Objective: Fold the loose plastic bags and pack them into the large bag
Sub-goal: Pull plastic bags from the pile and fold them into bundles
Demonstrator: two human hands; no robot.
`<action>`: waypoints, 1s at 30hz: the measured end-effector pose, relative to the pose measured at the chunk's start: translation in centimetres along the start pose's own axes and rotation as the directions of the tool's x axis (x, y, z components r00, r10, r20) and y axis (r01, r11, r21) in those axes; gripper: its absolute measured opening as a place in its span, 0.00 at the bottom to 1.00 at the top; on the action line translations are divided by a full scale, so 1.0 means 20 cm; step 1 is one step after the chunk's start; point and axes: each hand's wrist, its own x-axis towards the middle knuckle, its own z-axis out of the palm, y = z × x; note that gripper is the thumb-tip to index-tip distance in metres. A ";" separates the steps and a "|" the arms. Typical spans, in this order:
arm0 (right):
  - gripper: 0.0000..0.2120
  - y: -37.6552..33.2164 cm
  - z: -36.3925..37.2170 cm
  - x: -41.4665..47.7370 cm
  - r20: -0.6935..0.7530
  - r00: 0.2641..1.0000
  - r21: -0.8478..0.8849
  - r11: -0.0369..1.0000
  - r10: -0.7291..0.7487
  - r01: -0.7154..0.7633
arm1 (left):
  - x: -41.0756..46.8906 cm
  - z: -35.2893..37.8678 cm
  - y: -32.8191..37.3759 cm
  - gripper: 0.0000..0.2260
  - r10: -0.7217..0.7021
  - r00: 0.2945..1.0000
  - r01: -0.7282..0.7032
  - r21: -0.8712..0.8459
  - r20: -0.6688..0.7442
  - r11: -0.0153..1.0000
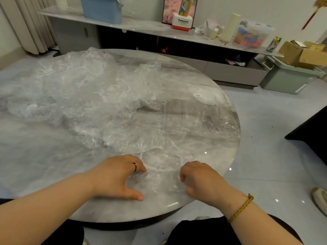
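Observation:
A clear plastic bag (159, 167) lies crumpled on the round marble table (44, 156) at its near edge. My left hand (116, 177), with a ring on it, rests on the bag's left side, fingers curled down and thumb spread. My right hand (200, 179) grips the bag's right side with curled fingers. Behind them a big heap of loose clear bags (79, 96) covers the table's far left and middle. A flatter, large clear bag (198, 114) with a small white label lies at the right edge of the table.
A long low cabinet (230, 68) runs along the wall behind the table, bearing a blue bin (102, 9), boxes and bottles. A grey crate (286, 80) with cardboard boxes stands on the floor at right. A dark piece of furniture (311, 131) is at far right.

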 end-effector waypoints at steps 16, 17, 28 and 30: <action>0.24 0.00 -0.06 -0.01 0.158 0.987 0.376 0.922 0.036 -0.094 | 0.01 0.06 -0.01 0.12 -0.159 0.987 0.137 -0.495 -0.002 0.858; 0.24 0.02 -0.07 -0.02 0.185 0.982 0.315 0.944 0.039 -0.097 | 0.01 0.05 -0.02 0.12 -0.176 0.984 0.161 -0.548 0.025 0.821; 0.16 0.08 -0.05 0.06 0.034 0.940 0.635 0.720 0.338 -0.282 | 0.03 -0.01 -0.01 0.12 -0.419 0.908 0.297 -0.715 0.006 0.633; 0.12 0.08 -0.03 0.10 0.043 0.913 0.648 0.684 0.406 -0.335 | 0.04 0.00 -0.01 0.10 -0.487 0.873 0.307 -0.739 -0.033 0.600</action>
